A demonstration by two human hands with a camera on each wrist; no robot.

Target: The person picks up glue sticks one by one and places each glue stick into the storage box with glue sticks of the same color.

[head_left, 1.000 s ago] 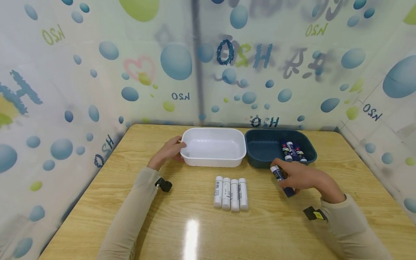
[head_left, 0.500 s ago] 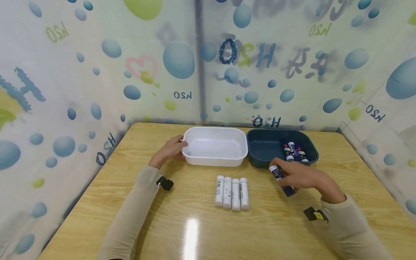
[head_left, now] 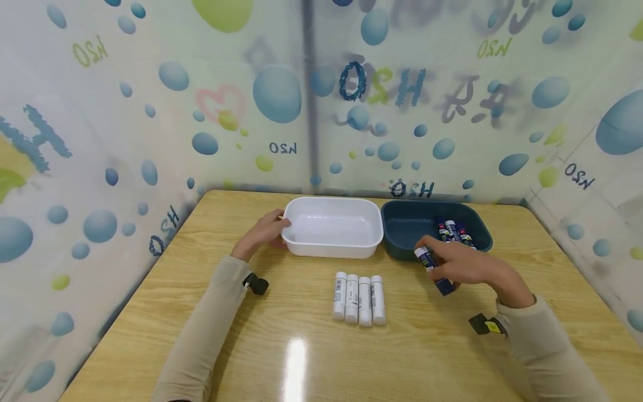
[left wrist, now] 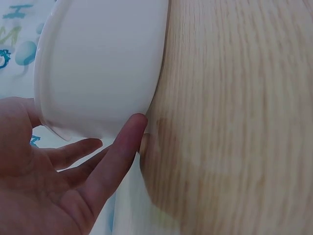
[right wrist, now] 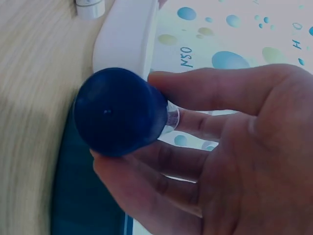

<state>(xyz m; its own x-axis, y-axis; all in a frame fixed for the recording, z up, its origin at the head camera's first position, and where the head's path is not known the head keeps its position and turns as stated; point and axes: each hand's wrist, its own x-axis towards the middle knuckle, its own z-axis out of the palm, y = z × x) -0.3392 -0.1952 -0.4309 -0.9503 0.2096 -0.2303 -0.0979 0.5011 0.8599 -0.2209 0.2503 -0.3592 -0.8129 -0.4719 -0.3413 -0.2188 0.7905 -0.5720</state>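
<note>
My left hand (head_left: 262, 230) holds the left end of a white plastic tub (head_left: 332, 250), thumb over the rim and fingers against the outer wall. In the left wrist view the fingertips (left wrist: 134, 125) touch the low part of that wall. My right hand (head_left: 464, 265) grips a navy glue stick (head_left: 433, 269) with a white cap, tilted in front of a dark teal tub (head_left: 408, 226). The right wrist view shows its round navy base (right wrist: 110, 112) between thumb and fingers. Several navy glue sticks (head_left: 451, 229) lie inside the teal tub's right part, partly hidden by the hand.
Several white glue sticks (head_left: 358, 301) lie side by side on the wooden table (head_left: 241, 346), in front of the white tub. Both tubs stand side by side near the table's back edge. A patterned curtain (head_left: 281, 167) hangs behind.
My right hand has moved slightly up and toward the teal tub with the navy glue stick. The left hand stays on the white tub. The head view has shifted a little.
</note>
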